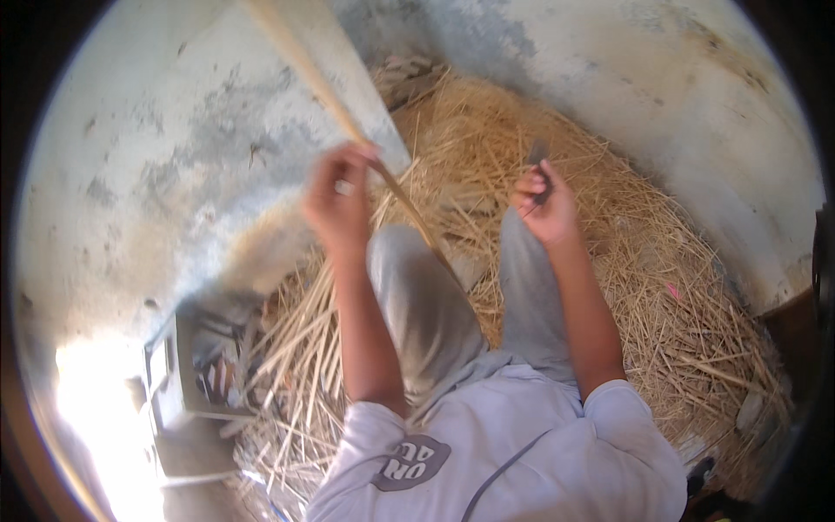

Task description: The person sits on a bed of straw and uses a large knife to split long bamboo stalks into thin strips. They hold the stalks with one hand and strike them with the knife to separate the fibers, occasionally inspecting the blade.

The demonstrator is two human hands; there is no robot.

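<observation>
My left hand (342, 196) is closed on a long, pale bamboo strip (407, 202), blurred by motion. One end of the strip runs up past the top edge of the head view; the other slants down across my left knee between my legs. Over my right knee, my right hand (546, 204) grips a knife (538, 155) by its dark handle, its short grey blade pointing away from me. The blade is apart from the strip.
Thin shavings and split strips (687, 322) cover the floor around my legs. Longer pale strips (300, 348) lie at my left beside a grey box-like container (178, 365). Stained walls (678, 113) rise ahead and on both sides. Bright light enters at lower left.
</observation>
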